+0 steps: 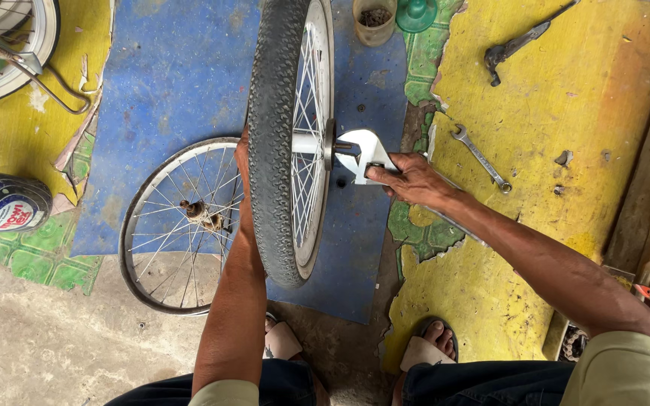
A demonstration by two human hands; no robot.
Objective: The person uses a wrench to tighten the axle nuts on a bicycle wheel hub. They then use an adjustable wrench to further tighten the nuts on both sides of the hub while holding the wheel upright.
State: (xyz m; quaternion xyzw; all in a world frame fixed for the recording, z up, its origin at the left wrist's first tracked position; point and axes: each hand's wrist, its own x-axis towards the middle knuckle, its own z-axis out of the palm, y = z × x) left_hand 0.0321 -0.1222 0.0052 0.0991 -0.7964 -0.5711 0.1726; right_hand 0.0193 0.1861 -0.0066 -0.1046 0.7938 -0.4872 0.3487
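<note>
Nearest the viewer, two sandalled feet (430, 347) rest on the worn floor, one at each side of the work. Beyond them an upright bicycle wheel with tyre (289, 135) stands on a blue mat (167, 83). The left hand (243, 154) lies against the far-left side of the tyre, mostly hidden; whether its fingers are curled or flat cannot be told. The right hand (411, 179) is closed around the handle of a large adjustable wrench (366, 154), whose head sits at the axle end (340, 146) projecting rightward from the hub.

Left of the tyre, a bare spoked rim (182, 222) lies flat, partly on the mat. To the right, on yellow flooring, a combination spanner (480, 158) lies loose, well apart from the hand. Farther off are a dark tool (524, 41), a small jar (375, 19) and a green object (416, 13).

Risks, as a judgement: the wrench could slip off the nut if its opening is loosely set, rounding the flats; the upright wheel could tip or roll, being steadied by one hand only.
</note>
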